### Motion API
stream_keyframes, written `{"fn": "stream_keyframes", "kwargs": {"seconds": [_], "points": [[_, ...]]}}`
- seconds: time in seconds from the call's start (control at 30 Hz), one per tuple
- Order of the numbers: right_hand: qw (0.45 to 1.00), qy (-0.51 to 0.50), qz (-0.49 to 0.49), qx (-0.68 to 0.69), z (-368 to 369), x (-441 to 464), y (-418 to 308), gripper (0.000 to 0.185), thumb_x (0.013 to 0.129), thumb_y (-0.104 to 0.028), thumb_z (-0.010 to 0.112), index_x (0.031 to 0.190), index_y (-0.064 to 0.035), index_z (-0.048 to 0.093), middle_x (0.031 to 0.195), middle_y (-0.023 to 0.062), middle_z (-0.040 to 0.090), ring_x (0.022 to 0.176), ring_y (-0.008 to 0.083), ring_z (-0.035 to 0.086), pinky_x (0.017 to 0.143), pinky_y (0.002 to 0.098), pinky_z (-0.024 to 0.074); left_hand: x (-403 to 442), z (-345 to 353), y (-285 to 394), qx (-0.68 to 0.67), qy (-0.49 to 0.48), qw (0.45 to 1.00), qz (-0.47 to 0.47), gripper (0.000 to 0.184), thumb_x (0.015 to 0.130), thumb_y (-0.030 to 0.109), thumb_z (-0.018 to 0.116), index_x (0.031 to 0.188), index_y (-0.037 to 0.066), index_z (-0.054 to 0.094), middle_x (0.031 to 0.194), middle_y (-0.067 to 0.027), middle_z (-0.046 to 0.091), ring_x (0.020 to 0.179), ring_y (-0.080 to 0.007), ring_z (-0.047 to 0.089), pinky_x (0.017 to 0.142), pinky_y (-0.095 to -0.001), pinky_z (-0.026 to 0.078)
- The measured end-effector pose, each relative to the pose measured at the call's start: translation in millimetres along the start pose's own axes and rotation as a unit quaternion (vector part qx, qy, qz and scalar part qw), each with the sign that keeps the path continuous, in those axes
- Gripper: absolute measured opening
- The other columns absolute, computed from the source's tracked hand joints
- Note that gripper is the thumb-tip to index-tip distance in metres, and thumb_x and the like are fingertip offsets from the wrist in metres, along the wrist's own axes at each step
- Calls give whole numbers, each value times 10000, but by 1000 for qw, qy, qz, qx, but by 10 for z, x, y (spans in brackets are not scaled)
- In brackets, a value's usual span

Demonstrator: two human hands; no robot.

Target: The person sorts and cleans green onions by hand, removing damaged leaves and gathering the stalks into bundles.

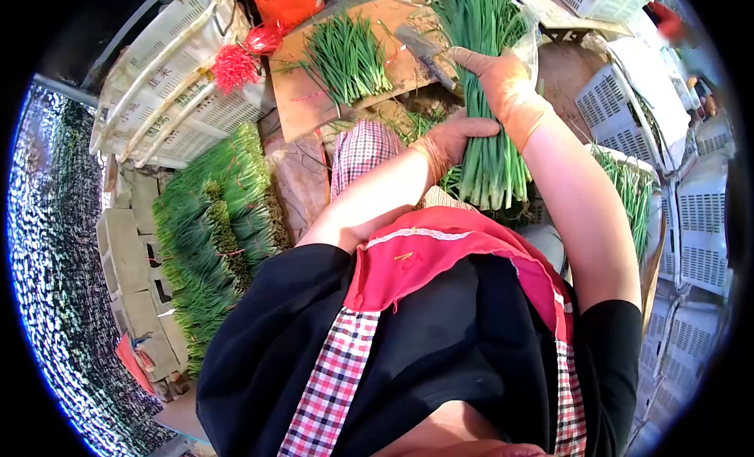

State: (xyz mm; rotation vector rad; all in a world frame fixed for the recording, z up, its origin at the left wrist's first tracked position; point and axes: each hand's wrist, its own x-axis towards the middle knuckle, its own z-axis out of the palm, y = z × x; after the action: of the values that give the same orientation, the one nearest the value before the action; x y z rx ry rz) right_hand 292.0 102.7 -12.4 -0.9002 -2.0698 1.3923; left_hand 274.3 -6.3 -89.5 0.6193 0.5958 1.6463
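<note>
A long bunch of garlic chives (491, 170) stands before me, cut stem ends towards my body and leaves pointing away. My left hand (459, 136) grips its lower part from the left, with the thumb across the stalks. Further up, my right hand (506, 80) is wrapped round the bunch from the right, its thumb side over the leaves. Both hands seem to wear thin gloves. Loose garlic chives (349, 60) lie on a wooden board (294, 103) beyond my left hand. Beside the bunch is a grey, flat, blade-like thing (428, 55).
At left lies a stack of tied garlic chives (212, 221). White plastic crates (169, 72) stand behind it, with a bundle of red ties (236, 68) near them. More crates (703, 221) line the right side, by another container of greens (628, 190). An orange bag (287, 5) is at the back.
</note>
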Motion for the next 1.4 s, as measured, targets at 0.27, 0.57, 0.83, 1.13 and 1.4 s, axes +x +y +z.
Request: {"fn": "stream_keyframes", "kwargs": {"seconds": [0.27, 0.57, 0.83, 1.13, 1.4], "points": [[967, -143, -134, -164, -845, -494, 325, 894, 769, -606, 566, 1327, 62, 362, 1280, 228, 461, 1161, 282, 462, 966, 392, 353, -284, -100, -75, -133, -77, 987, -53, 696, 679, 245, 707, 1267, 3, 424, 1137, -199, 579, 1047, -303, 579, 926, -433, 459], [908, -277, 150, 275, -531, -1243, 665, 707, 687, -169, 787, 1277, -34, 421, 1119, 57, 566, 1016, 171, 538, 900, 332, 428, -122, 78, -279, 45, 43, 996, 71, 590, 758, 344, 693, 1222, 33, 504, 1129, -86, 581, 1025, -195, 549, 936, -341, 413], [971, -148, 59, -178, -468, -1240, 547, 774, 622, -319, 812, 1214, 1, 429, 1055, 145, 614, 963, 244, 604, 842, 337, 467, -241, 253, -174, 94, 139, 968, 184, 657, 783, 248, 710, 1303, 71, 350, 1183, -51, 519, 1083, -174, 489, 944, -331, 390], [927, -339, -123, -105, -691, -683, 34, 950, 566, -283, 852, 1327, -21, 347, 1093, 160, 600, 1014, 256, 575, 887, 334, 445, 85, 69, 387, -108, 101, 988, 45, 325, 743, 113, 647, 1046, 14, 580, 914, -111, 649, 815, -251, 638, 800, -375, 520], [934, -356, 13, -29, -1247, -382, -52, 488, 899, -337, 535, 1263, -15, 485, 1108, 68, 586, 1001, 114, 536, 889, 260, 417, 42, 240, 552, -95, 145, 977, 122, 304, 782, 124, 576, 1040, -37, 568, 949, -162, 644, 829, -287, 652, 799, -412, 535]]}}
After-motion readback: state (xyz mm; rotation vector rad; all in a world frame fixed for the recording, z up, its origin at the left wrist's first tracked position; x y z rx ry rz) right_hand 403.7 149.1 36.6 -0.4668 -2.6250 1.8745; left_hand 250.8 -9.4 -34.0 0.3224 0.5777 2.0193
